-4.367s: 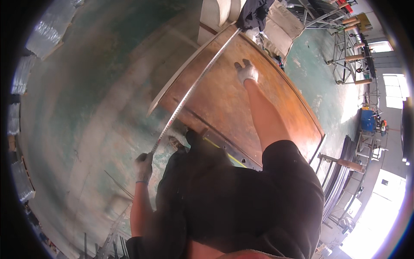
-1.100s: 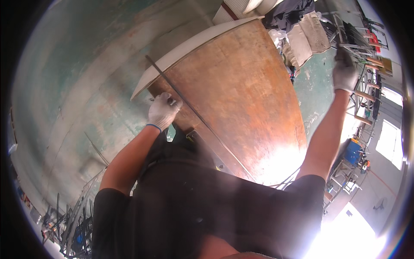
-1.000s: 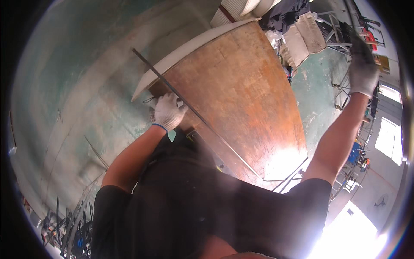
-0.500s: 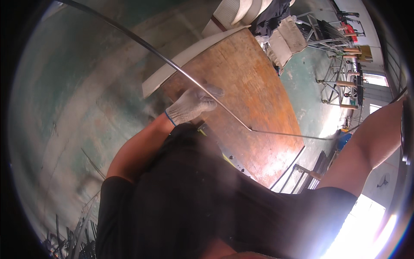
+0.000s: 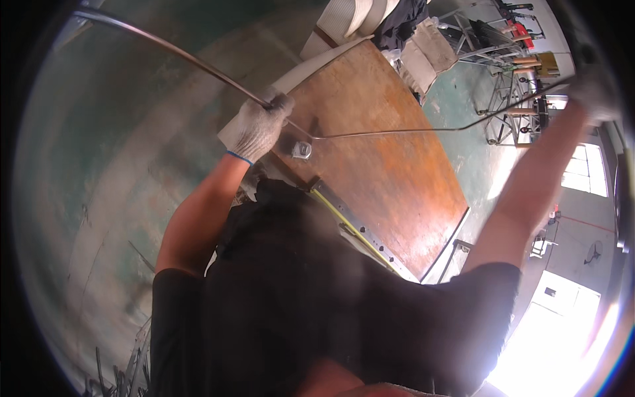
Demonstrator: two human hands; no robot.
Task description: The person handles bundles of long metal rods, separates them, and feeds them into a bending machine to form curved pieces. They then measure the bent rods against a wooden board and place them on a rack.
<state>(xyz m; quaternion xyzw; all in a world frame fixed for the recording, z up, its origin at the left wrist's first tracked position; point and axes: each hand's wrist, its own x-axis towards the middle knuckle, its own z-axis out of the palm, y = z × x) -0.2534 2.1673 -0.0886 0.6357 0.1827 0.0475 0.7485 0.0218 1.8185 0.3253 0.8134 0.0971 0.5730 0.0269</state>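
Mottled brown tabletop (image 5: 370, 86) — left fist (image 5: 260, 126) around bent metal rod (image 5: 218, 75) — right hand (image 5: 598, 96), grip unclear

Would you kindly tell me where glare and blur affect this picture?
Head view: glare washes out the bright opening at lower right and pales a corner of the brown tabletop; head view: the right hand looks dim and blurred near the picture's edge.
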